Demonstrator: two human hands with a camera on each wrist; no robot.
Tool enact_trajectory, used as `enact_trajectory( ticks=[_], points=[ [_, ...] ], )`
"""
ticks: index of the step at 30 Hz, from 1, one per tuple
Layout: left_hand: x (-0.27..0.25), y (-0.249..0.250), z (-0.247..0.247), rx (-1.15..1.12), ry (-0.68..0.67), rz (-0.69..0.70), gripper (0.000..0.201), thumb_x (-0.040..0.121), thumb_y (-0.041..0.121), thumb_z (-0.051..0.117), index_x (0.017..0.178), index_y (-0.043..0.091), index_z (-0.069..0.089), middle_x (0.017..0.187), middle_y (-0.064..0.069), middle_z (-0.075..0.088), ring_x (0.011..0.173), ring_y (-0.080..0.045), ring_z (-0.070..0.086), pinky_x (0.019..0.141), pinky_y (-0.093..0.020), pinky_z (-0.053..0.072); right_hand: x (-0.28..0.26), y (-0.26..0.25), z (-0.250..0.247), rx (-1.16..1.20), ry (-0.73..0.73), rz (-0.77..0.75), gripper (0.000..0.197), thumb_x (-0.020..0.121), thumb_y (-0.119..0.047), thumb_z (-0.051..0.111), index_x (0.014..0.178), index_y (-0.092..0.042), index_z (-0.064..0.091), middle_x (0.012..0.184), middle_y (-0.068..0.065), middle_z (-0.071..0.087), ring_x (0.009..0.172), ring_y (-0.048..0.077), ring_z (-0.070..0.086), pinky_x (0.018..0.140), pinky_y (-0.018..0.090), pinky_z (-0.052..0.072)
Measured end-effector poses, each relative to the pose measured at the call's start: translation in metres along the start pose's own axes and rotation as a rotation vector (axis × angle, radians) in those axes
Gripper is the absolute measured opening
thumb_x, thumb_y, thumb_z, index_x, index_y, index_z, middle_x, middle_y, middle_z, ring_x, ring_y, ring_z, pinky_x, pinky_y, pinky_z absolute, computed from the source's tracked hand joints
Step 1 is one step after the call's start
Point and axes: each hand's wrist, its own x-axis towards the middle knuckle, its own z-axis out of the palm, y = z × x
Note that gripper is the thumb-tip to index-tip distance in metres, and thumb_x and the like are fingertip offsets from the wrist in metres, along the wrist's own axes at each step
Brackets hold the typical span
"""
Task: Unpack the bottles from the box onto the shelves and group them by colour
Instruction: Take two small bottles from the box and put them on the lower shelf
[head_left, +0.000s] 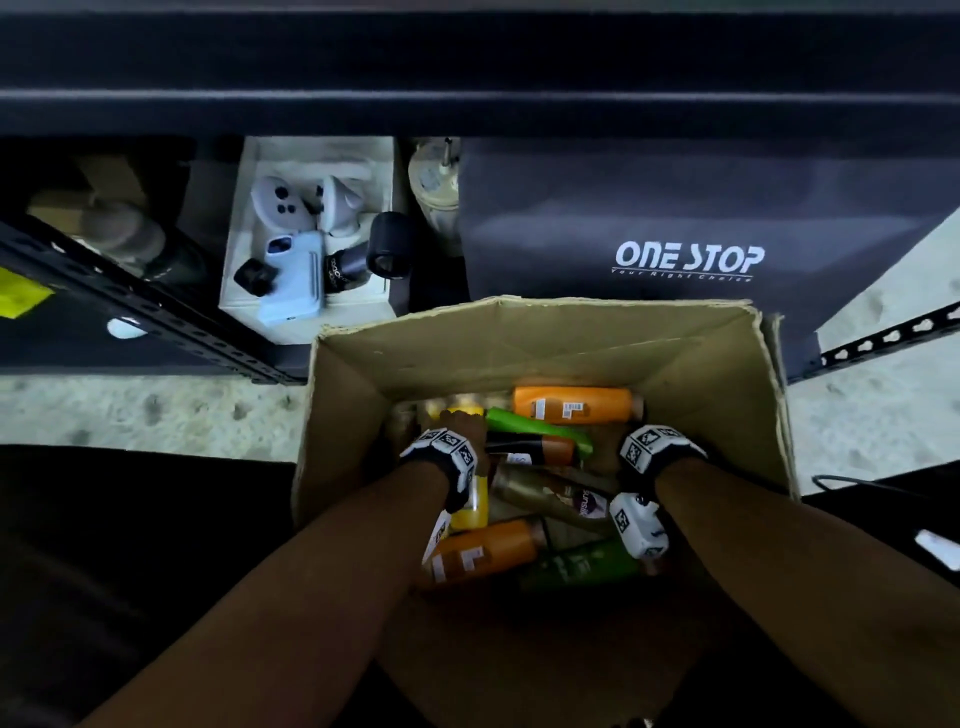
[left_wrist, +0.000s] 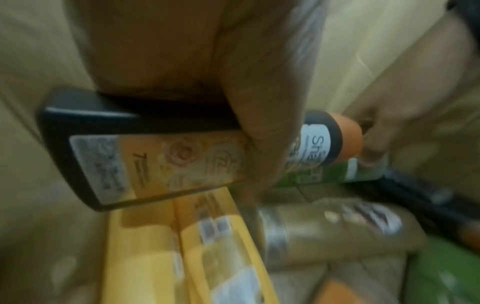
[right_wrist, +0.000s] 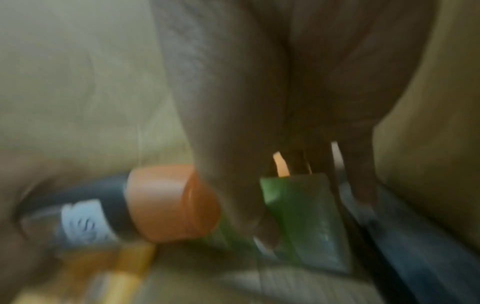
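An open cardboard box (head_left: 519, 343) on the floor holds several bottles lying on their sides. My left hand (left_wrist: 249, 144) grips a black bottle (left_wrist: 161, 162) with an orange cap (head_left: 558, 451) and an orange label. In the right wrist view my right hand (right_wrist: 306, 205) reaches down with thumb and fingers on either side of a bright green bottle (right_wrist: 298, 209), beside the black bottle's cap (right_wrist: 171, 203). The head view shows the green bottle (head_left: 535, 428) lying across the black one. Both hands are mostly hidden there by the wrist bands.
Also in the box are two orange bottles (head_left: 571, 404) (head_left: 488, 551), a yellow one (head_left: 470, 509), a gold one (head_left: 550, 493) and a dark green one (head_left: 582, 564). Behind it, the dark metal shelf (head_left: 467, 104) stands over a white tray of gadgets (head_left: 306, 312) and a grey bag (head_left: 685, 218).
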Motion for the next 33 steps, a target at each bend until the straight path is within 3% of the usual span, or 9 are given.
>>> enact_trajectory(
  ticks=[2, 4, 8, 12, 17, 21, 24, 28, 33],
  points=[
    [-0.009, 0.002, -0.018, -0.039, 0.030, -0.001, 0.049, 0.082, 0.039, 0.076, 0.119, 0.011, 0.062, 0.118, -0.015, 0.065, 0.108, -0.034, 0.063, 0.089, -0.041, 0.054, -0.008, -0.009, -0.019, -0.021, -0.024, 0.064, 0.078, 0.090, -0.055, 0.064, 0.155, -0.023, 0.034, 0.152, 0.015, 0.043, 0.132, 0.035, 0.049, 0.109, 0.045, 0.042],
    [-0.021, 0.004, -0.036, -0.111, 0.065, -0.023, 0.048, 0.083, 0.040, 0.077, 0.119, 0.011, 0.064, 0.118, -0.015, 0.066, 0.108, -0.037, 0.064, 0.092, -0.045, 0.054, -0.024, -0.016, -0.038, -0.047, -0.009, 0.068, 0.056, 0.081, -0.060, 0.066, 0.123, -0.023, 0.062, 0.115, 0.009, 0.065, 0.096, 0.026, 0.063, 0.083, 0.036, 0.052],
    [-0.049, 0.004, -0.064, -0.305, 0.168, -0.044, 0.052, 0.080, 0.039, 0.081, 0.120, 0.008, 0.067, 0.113, -0.015, 0.070, 0.099, -0.036, 0.068, 0.085, -0.044, 0.058, -0.064, -0.034, -0.067, -0.136, 0.148, -0.034, 0.032, 0.088, -0.054, 0.065, 0.072, -0.030, 0.052, 0.067, -0.012, 0.048, 0.058, 0.005, 0.043, 0.067, 0.025, 0.034],
    [-0.075, 0.003, -0.082, -0.478, 0.295, -0.021, 0.048, 0.080, 0.040, 0.082, 0.116, 0.012, 0.068, 0.101, -0.007, 0.067, 0.097, -0.032, 0.067, 0.072, -0.032, 0.047, -0.104, -0.050, -0.094, -0.281, 0.241, 0.001, 0.038, 0.091, -0.056, 0.060, 0.083, -0.019, 0.062, 0.080, 0.000, 0.059, 0.072, 0.020, 0.054, 0.068, 0.029, 0.041],
    [-0.107, 0.011, -0.102, -0.679, 0.458, 0.052, 0.033, 0.076, 0.037, 0.084, 0.101, 0.029, 0.065, 0.085, 0.006, 0.067, 0.070, -0.013, 0.060, 0.055, -0.019, 0.039, -0.160, -0.050, -0.123, -0.165, 0.389, -0.062, 0.039, 0.093, -0.050, 0.060, 0.103, -0.014, 0.070, 0.097, 0.004, 0.067, 0.089, 0.022, 0.062, 0.074, 0.030, 0.046],
    [-0.130, 0.023, -0.124, -0.848, 0.491, 0.106, 0.034, 0.080, 0.032, 0.083, 0.107, 0.018, 0.067, 0.094, -0.005, 0.074, 0.080, -0.020, 0.067, 0.074, -0.028, 0.053, -0.209, -0.053, -0.142, -0.094, 0.520, -0.099, 0.031, 0.092, -0.046, 0.064, 0.101, -0.017, 0.067, 0.099, 0.004, 0.066, 0.090, 0.022, 0.060, 0.072, 0.027, 0.041],
    [-0.149, 0.030, -0.140, -0.958, 0.564, 0.165, 0.034, 0.081, 0.031, 0.084, 0.107, 0.024, 0.064, 0.100, -0.002, 0.073, 0.087, -0.019, 0.067, 0.082, -0.030, 0.050, -0.244, -0.055, -0.152, -0.050, 0.656, -0.126, 0.030, 0.089, -0.048, 0.066, 0.102, -0.021, 0.061, 0.099, 0.000, 0.060, 0.093, 0.021, 0.054, 0.076, 0.027, 0.038],
    [-0.178, 0.034, -0.158, -0.971, 0.686, 0.219, 0.043, 0.080, 0.039, 0.084, 0.116, 0.022, 0.066, 0.109, -0.002, 0.074, 0.101, -0.021, 0.069, 0.093, -0.037, 0.053, -0.282, -0.065, -0.159, 0.051, 0.788, -0.177, 0.036, 0.085, -0.046, 0.070, 0.110, -0.021, 0.060, 0.106, 0.003, 0.068, 0.103, 0.024, 0.058, 0.088, 0.034, 0.048],
    [-0.218, 0.033, -0.175, -0.996, 0.815, 0.267, 0.046, 0.080, 0.039, 0.084, 0.117, 0.017, 0.067, 0.108, -0.004, 0.076, 0.099, -0.021, 0.071, 0.094, -0.039, 0.056, -0.323, -0.086, -0.158, 0.175, 0.917, -0.216, 0.038, 0.078, -0.053, 0.069, 0.103, -0.029, 0.054, 0.103, 0.009, 0.063, 0.088, 0.029, 0.066, 0.086, 0.041, 0.056]
  ],
)
